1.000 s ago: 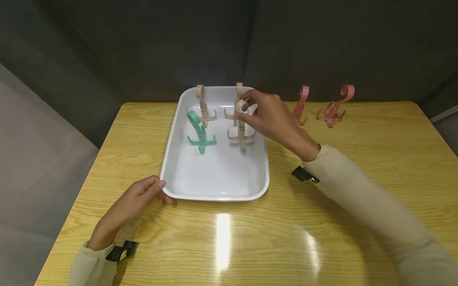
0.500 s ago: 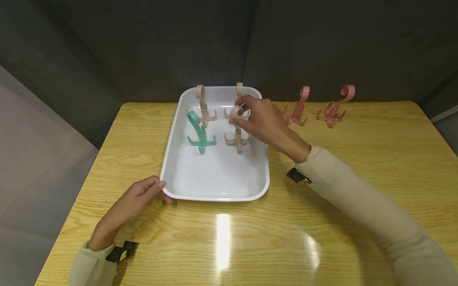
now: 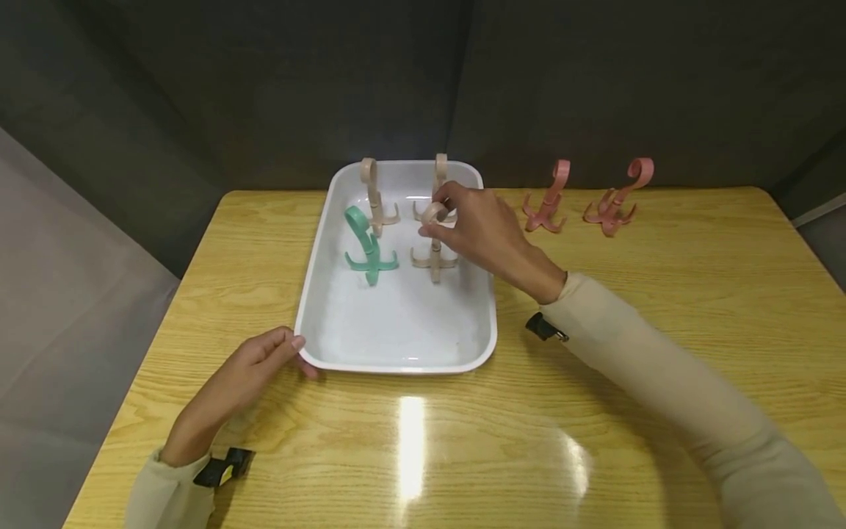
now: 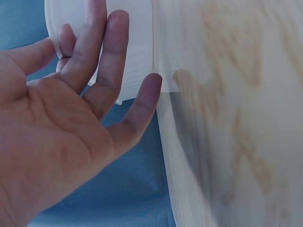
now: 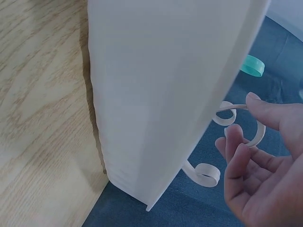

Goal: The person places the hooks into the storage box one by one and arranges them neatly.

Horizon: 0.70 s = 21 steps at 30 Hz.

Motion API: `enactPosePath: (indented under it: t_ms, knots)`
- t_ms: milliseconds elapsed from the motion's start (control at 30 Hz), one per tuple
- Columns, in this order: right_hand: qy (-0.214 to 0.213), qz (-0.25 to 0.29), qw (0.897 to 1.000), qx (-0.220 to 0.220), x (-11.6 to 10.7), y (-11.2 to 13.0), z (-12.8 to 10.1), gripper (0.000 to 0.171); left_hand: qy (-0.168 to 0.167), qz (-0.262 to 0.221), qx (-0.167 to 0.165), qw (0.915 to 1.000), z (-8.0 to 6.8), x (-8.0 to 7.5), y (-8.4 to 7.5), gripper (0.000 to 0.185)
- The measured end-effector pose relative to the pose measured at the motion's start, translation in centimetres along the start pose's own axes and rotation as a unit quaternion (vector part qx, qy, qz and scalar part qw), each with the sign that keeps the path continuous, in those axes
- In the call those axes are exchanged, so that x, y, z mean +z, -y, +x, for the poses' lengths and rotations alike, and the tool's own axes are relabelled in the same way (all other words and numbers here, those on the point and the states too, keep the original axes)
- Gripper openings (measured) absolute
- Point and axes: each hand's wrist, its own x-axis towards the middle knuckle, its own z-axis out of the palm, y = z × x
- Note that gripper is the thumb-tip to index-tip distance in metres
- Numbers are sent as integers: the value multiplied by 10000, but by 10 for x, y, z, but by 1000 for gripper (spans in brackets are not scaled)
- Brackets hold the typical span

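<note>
My right hand (image 3: pixel 492 235) pinches the curled top of a beige plastic multi-prong hook (image 3: pixel 435 261) over the right side of a white tray (image 3: pixel 396 316). Its prongs look close to the tray floor; contact cannot be told. In the right wrist view, thumb and fingers hold the hook's curl (image 5: pixel 258 135) beyond the tray wall (image 5: pixel 165 71). A green hook (image 3: pixel 370 261) stands to its left in the tray. Behind are two more beige hooks, one at the left (image 3: pixel 375 209) and one at the right (image 3: pixel 440 169), partly hidden. My left hand (image 3: pixel 241 375) holds the tray's near-left corner, thumb on the rim.
Right of the tray, two pink hooks, a nearer one (image 3: pixel 548 202) and a farther-right one (image 3: pixel 617 198), stand on the wooden table (image 3: pixel 661 294). A dark curtain (image 3: pixel 330 88) hangs directly behind the table's far edge.
My right hand has moved the beige hook left and slightly toward me, lowering it into line beside the green hook. The left hand stays on the tray corner.
</note>
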Motion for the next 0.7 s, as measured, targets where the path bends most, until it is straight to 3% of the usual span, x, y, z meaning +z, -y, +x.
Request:
enactPosePath:
  t_ms: [700]
  knots:
    - [127, 25, 9998, -148, 6, -4, 0, 49, 31, -87, -151, 9998, -1, 0, -1, 36]
